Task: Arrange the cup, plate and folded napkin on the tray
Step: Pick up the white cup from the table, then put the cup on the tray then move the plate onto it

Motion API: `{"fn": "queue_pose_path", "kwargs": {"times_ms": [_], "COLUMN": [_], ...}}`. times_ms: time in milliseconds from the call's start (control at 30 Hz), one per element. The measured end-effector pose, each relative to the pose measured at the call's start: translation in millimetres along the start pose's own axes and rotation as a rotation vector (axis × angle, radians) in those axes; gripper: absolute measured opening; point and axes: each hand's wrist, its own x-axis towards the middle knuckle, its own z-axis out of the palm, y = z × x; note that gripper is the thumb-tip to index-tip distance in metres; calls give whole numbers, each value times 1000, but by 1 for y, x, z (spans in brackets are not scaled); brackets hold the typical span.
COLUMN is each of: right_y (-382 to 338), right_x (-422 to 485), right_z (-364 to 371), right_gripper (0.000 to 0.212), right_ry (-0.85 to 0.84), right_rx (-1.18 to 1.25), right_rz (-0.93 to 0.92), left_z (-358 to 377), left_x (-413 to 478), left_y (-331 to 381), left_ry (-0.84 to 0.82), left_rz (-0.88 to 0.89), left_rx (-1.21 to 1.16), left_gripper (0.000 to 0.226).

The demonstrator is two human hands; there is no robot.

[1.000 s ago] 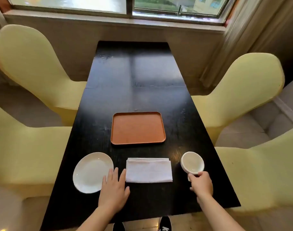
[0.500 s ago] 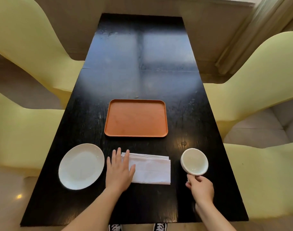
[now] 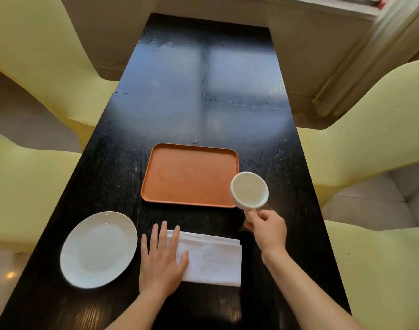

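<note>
The right hand (image 3: 268,231) grips the small white ceramic cup (image 3: 249,190) by its handle, lifted just at the near right corner of the empty orange rectangular tray (image 3: 179,172), which lies ahead-left, while the open left hand (image 3: 161,259) rests flat on the folded white napkin (image 3: 213,260) beside the round white plate (image 3: 99,249) on the dark surface (image 3: 203,91)
</note>
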Motion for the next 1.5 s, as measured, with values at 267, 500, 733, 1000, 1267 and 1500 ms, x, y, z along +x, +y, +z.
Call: {"fn": "queue_pose_path", "kwargs": {"times_ms": [267, 500, 733, 1000, 1267, 1500], "right_y": [-49, -44, -32, -34, -46, -58], "right_x": [57, 72, 79, 62, -33, -66], "right_z": [46, 62, 72, 66, 101, 183], "right_gripper": [27, 30, 31, 23, 17, 27], "right_ry": [-44, -100, -104, -68, -414, -671], "right_rx": [-110, -192, -211, -309, -408, -548], "right_rz": [-102, -135, -112, -239, -580, -524], "left_z": [2, 2, 4, 4, -1, 12], "left_x": [-1, -1, 0, 0, -6, -18], "left_y": [-2, -2, -2, -3, -8, -23], "left_ry": [35, 40, 57, 60, 39, 29], "left_rz": [2, 4, 4, 1, 13, 52], "left_rx": [-18, -56, -53, -53, -91, -125], "left_gripper": [72, 71, 71, 71, 72, 76]}}
